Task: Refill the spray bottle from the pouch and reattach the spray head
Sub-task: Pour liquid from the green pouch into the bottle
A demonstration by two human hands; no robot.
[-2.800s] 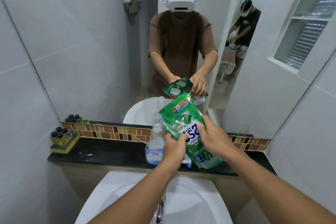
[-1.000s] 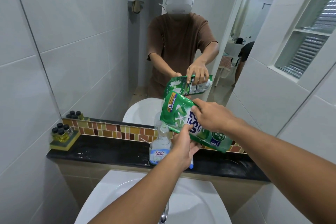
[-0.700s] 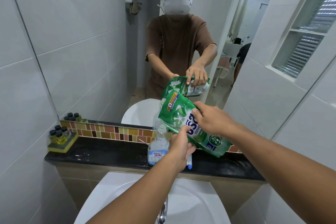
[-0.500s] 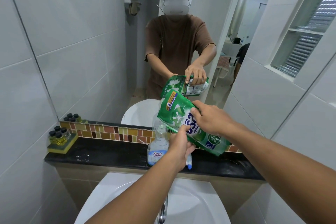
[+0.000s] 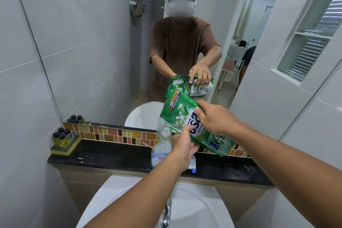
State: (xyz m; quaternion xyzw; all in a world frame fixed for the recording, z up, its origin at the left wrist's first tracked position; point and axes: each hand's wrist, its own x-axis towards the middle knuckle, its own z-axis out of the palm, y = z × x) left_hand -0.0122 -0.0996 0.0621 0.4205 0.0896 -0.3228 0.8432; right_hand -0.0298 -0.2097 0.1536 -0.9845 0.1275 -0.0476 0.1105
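A green refill pouch (image 5: 182, 116) hangs tilted over the black ledge (image 5: 114, 155), its top corner leaning left and down toward the bottle. My right hand (image 5: 214, 118) grips its upper right edge. My left hand (image 5: 182, 149) holds its lower left edge from below. The clear spray bottle (image 5: 162, 146) stands upright on the ledge with no head on its open neck, just left of my left hand and under the pouch's low edge. A white and blue piece (image 5: 192, 165), likely the spray head, lies on the ledge behind my left wrist, mostly hidden.
A white basin (image 5: 120, 200) with a chrome tap (image 5: 165, 214) sits below the ledge. A sponge carrying several small dark-capped bottles (image 5: 62, 138) rests at the ledge's left end. A mirror (image 5: 111, 42) and a mosaic tile strip (image 5: 114, 135) back the ledge. Tiled walls close both sides.
The pouch has gone from nearly upright to tilted left over the bottle. My right hand moved up onto its upper edge; my left hand stayed at its lower edge.
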